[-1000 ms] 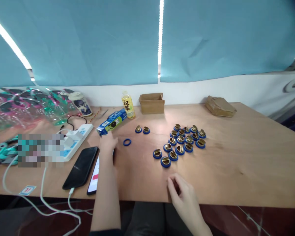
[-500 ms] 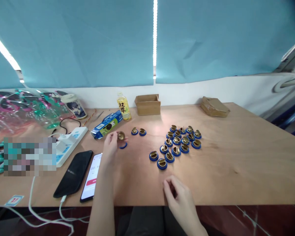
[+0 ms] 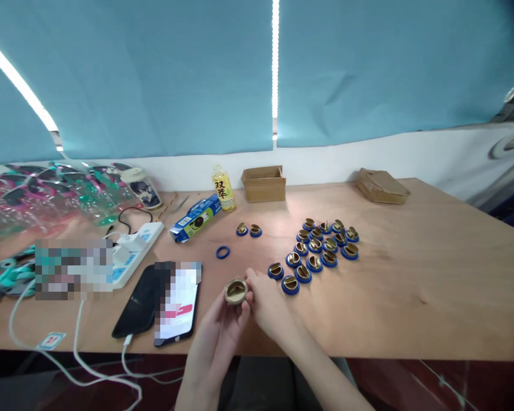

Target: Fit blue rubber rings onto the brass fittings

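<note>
My left hand [image 3: 223, 321] holds a round, hollow brass-coloured piece [image 3: 236, 291] with its open side facing up, near the front of the table. My right hand [image 3: 266, 299] is right beside it, fingers closed together at the piece's right edge; whatever they may pinch is hidden. A loose blue ring [image 3: 223, 252] lies flat beyond my hands. Two brass-coloured pieces on blue rings [image 3: 256, 230] sit behind it. To the right stands a cluster of several more such pieces [image 3: 314, 245], each with a raised bar across its top.
At the left are two phones [image 3: 139, 302], a white power strip [image 3: 143, 242] with cables, and many clear plastic bottles [image 3: 94, 197]. Along the back stand a blue carton [image 3: 196, 218], a yellow drink bottle [image 3: 224, 190], an open cardboard box [image 3: 264, 187] and a brown packet [image 3: 382, 186].
My left hand has brought the brass-coloured piece toward me and to the right, leaving the blue ring on the table. My right hand has moved up and left to meet it.
</note>
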`<state>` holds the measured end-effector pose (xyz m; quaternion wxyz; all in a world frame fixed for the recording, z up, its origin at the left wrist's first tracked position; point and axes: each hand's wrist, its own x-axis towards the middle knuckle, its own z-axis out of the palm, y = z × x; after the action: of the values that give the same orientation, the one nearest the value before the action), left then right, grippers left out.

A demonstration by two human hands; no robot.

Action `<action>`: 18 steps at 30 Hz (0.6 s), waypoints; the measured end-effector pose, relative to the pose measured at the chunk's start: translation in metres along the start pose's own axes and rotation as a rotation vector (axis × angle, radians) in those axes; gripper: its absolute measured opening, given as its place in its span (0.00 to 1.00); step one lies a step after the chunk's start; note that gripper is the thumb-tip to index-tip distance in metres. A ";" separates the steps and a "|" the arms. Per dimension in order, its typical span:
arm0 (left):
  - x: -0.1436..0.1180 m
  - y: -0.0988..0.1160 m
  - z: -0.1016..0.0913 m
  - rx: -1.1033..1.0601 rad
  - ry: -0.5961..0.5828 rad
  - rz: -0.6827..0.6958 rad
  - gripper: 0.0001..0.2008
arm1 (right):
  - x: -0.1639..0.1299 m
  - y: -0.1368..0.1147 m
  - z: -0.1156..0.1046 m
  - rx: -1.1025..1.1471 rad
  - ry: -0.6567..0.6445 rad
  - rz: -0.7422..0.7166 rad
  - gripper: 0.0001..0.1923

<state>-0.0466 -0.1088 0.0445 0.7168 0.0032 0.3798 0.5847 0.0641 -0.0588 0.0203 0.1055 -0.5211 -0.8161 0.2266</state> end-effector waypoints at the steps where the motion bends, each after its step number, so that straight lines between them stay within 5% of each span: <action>1: -0.005 0.001 -0.002 -0.010 -0.030 0.011 0.16 | 0.012 -0.004 -0.003 -0.026 -0.018 -0.004 0.09; 6: -0.025 0.001 -0.006 0.015 -0.105 0.097 0.08 | 0.057 -0.019 -0.011 -0.098 -0.094 -0.130 0.17; 10: -0.035 -0.004 0.000 0.092 -0.125 0.140 0.04 | 0.079 -0.026 -0.008 -0.135 -0.097 -0.189 0.15; 18: -0.037 -0.010 -0.004 0.191 -0.156 0.171 0.09 | 0.100 -0.019 0.006 -0.193 -0.045 -0.104 0.18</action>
<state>-0.0412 -0.1448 0.0569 0.6881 0.1493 0.3752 0.6028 0.0025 0.0227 0.0175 0.0478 -0.4806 -0.8622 0.1528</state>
